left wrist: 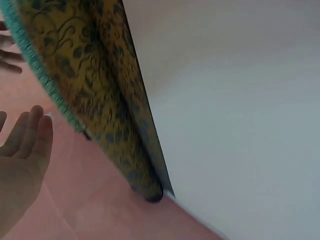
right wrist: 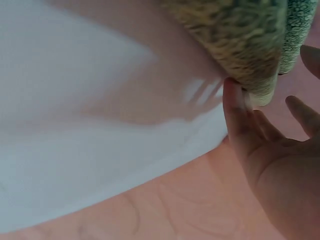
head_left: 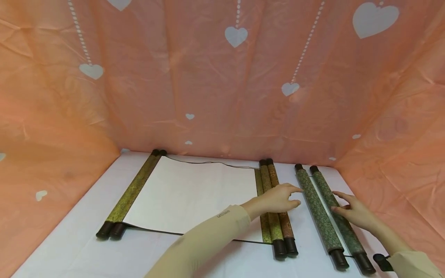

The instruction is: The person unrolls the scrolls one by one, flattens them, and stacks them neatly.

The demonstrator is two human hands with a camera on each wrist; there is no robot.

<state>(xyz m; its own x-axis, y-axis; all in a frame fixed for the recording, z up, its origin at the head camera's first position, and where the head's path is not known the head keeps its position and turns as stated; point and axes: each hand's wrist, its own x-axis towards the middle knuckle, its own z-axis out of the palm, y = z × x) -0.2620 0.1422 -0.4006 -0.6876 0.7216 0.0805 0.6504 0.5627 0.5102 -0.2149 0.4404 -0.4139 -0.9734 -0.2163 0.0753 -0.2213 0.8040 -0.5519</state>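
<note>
On the right of the white table, a green patterned scroll with dark end knobs shows as two rolls side by side, a left roll and a right roll, with a thin white strip between them. My right hand is at the outer side of the right roll, fingertips right at it and thumb apart from the fingers. My left hand reaches over a brown patterned roll, its fingertips close to the left green roll. In the left wrist view, the left hand has extended fingers and holds nothing.
A scroll with white paper lies spread across the table, yellow-green rolls at its left end and another yellow-green roll at its right. A dark cord runs along the far edge. Orange heart-printed cloth encloses the back and sides.
</note>
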